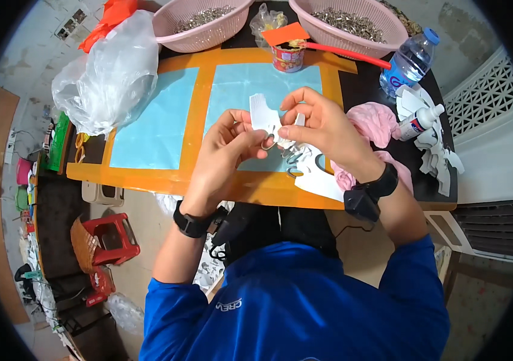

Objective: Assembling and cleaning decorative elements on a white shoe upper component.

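My left hand is closed, thumb and fingers pinching a white cut card-like piece that stands up above the thumb. A small curved metal part shows by its fingertips. Close beside it, my right hand is closed on a narrow white strip between thumb and fingers; crumpled white bits hang between the hands. Beneath the right hand, a larger white cut-out piece lies at the table's front edge. Several bent metal hooks rest against its left side.
Two pink baskets of small metal parts stand at the back. Near them are a paper cup, a red stick and a water bottle. Right are a pink cloth, a white bottle and white scraps.
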The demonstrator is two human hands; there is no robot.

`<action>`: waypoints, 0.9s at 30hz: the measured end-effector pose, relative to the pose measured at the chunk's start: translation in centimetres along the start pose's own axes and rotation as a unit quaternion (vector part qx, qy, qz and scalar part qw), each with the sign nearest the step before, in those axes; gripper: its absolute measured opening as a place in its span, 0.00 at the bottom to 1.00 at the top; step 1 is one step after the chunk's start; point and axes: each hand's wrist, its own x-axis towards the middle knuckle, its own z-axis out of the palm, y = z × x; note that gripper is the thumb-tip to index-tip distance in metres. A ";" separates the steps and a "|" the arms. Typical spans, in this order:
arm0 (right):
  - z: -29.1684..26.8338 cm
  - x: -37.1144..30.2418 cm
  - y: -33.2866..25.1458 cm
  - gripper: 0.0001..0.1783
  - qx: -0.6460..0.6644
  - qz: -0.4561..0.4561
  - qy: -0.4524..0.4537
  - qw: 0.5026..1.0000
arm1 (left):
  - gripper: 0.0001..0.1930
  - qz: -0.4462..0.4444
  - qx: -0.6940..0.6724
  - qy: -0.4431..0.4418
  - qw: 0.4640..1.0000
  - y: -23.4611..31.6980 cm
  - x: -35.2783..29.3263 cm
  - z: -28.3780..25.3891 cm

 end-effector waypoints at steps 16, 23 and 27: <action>0.4 -0.1 0.0 0.12 -0.021 -0.026 -0.001 0.999 | 0.21 0.043 -0.023 0.127 0.991 -1.6 0.6 0.8; 0.5 0.0 0.4 0.09 -0.033 -0.022 0.028 0.999 | 0.16 -0.003 -0.010 0.011 1.000 -2.9 -0.4 0.8; 0.3 -0.1 0.4 0.06 -0.082 -0.029 0.021 0.996 | 0.15 0.021 0.006 0.034 0.999 -3.0 -0.4 1.2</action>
